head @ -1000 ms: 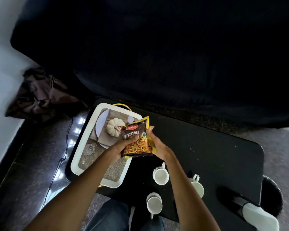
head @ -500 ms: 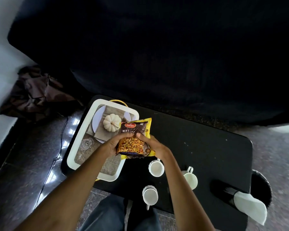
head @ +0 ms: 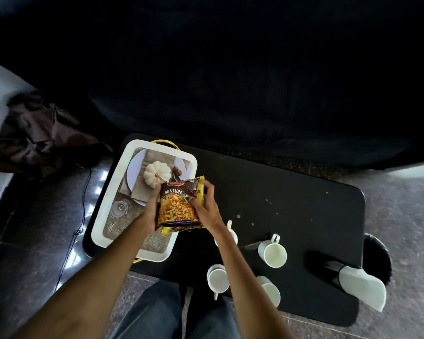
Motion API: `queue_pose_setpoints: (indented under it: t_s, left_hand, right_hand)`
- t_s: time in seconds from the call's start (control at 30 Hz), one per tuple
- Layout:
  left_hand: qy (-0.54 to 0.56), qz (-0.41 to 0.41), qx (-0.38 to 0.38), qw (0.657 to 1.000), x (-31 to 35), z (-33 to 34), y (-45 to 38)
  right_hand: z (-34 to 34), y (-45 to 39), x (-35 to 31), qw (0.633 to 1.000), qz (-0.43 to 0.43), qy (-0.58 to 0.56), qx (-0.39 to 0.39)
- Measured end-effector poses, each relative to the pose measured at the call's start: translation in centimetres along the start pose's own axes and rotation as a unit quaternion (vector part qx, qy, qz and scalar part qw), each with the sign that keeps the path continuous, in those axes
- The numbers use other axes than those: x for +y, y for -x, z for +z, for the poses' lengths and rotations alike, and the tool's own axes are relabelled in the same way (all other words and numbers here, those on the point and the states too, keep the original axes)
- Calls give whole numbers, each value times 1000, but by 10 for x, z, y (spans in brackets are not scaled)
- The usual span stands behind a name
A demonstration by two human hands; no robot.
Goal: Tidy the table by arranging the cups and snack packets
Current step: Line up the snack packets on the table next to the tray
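While both hands held the stacked snack packets [head: 178,207] over the tray's [head: 113,192] right rim, the left hand [head: 150,211] gripped their left edge and the right hand [head: 206,206] pinched the right — four white cups [head: 272,252] stood along the desk's [head: 291,204] near edge.

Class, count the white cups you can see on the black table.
4. One cup stands right of the forearm; one at the near edge, left of the forearm; one near edge, right of it; one largely hidden behind the right wrist. Others could be hidden.
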State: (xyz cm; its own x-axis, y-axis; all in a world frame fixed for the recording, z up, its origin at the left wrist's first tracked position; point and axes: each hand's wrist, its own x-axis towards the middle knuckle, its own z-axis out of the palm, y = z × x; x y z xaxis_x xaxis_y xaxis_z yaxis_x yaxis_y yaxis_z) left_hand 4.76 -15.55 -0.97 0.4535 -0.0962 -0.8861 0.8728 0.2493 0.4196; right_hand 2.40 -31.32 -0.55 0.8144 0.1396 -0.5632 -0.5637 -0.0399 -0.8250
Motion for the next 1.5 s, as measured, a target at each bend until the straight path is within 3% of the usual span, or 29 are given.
queue_pose_setpoints:
  t_s: [0.1,0.23,0.33,0.53,0.63,0.73,0.83,0.97,1.07,1.2,1.33,1.5]
  left_hand:
    - [-24,-32,-34,999,0,4,-1]
    - [-13,-47,-74,996,-3,9,-1]
    - [4,-42,-109,993,-1,8,0]
    - [-53,28,-30,998,7,4,-8]
    - [-125,38,5,991,12,3,-9]
    - [-141,24,21,989,12,-10,-6]
    - [-130,-15,14,991,11,-28,-5]
    - [-134,-40,23,990,5,-45,-12]
    - [-135,-58,20,989,2,-52,-18]
    - [-131,-61,25,989,2,-51,-25]
    - [-137,-53,9,989,10,-42,-27]
    - [-147,-42,-9,988,17,-31,-25]
  right_hand:
    - [8,-6,-5,998,43,-25,-33]
    - [9,-14,-10,985,119,-126,12]
    - [-1,-16,-17,970,153,-190,-17]
    - [-30,-15,-17,954,173,-239,-54]
    - [-50,-19,-9,940,161,-302,-16]
    - [-68,-24,9,930,146,-320,105]
    - [-76,-37,25,941,167,-167,243]
    - [-71,-62,38,943,152,6,297]
    - [-62,-75,43,942,123,148,277]
    - [-54,-70,43,891,28,399,215]
    - [-41,-62,55,863,30,491,110]
    - [-21,-81,44,841,75,521,124]
